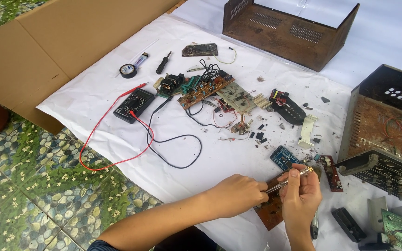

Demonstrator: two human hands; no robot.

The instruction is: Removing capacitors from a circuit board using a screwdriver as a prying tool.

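Note:
My left hand (237,194) is closed around the edge of a brown circuit board (270,212) that lies low on the white sheet. My right hand (301,194) grips a thin metal tool (288,179) like a pen, its point angled down onto that board between both hands. A small blue circuit board (284,158) lies just beyond the tool's upper end, and a small red board (332,173) lies right of my right hand.
A black multimeter (134,105) with red and black leads lies at left centre. Several circuit boards (210,88), tape (128,70), a screwdriver (163,62) and loose parts spread across the sheet. Rusty metal cases stand at the back (287,35) and right (380,125). Cardboard (52,42) lies left.

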